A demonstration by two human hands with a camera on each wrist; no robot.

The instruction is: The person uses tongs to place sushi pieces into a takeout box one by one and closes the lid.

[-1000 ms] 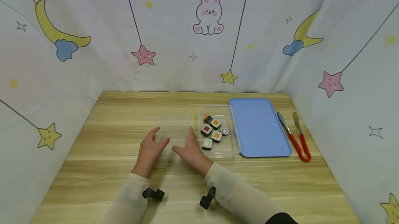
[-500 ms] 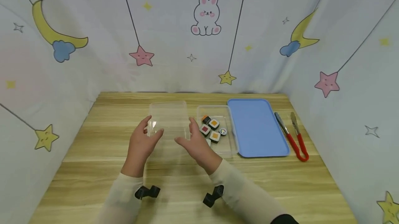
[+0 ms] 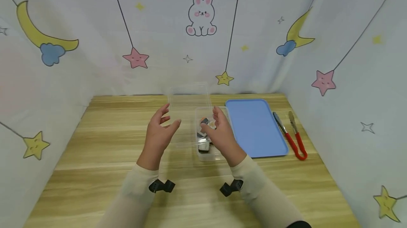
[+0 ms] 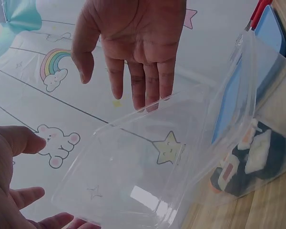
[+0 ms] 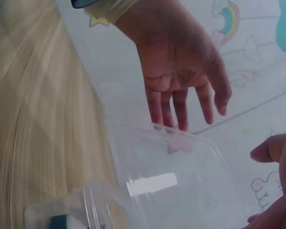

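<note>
Between my two hands is a clear plastic lid [image 3: 189, 99], held up off the table by its left and right sides. My left hand [image 3: 155, 134] touches the left edge with extended fingers, its thumb apart from the plastic. On the opposite edge, the fingertips of my right hand [image 3: 225, 138] meet the lid, fingers also fairly straight. Partly beneath it stands a clear plastic container [image 3: 211, 157] with several sushi pieces [image 3: 204, 147] inside. Lid and right hand partly cover the sushi in the head view; dark-wrapped sushi [image 4: 250, 157] also shows through the wall in the left wrist view.
Right of the container lies a blue tray [image 3: 257, 129]. Red-handled tongs [image 3: 294, 138] rest beyond it, near the table's right side. The wooden table [image 3: 108, 143] meets a white patterned curtain [image 3: 159, 27] at the back and sides.
The lid has risen from the table on the left and shifted right, partly over the container. Both hands have moved with it, up and to the right.
</note>
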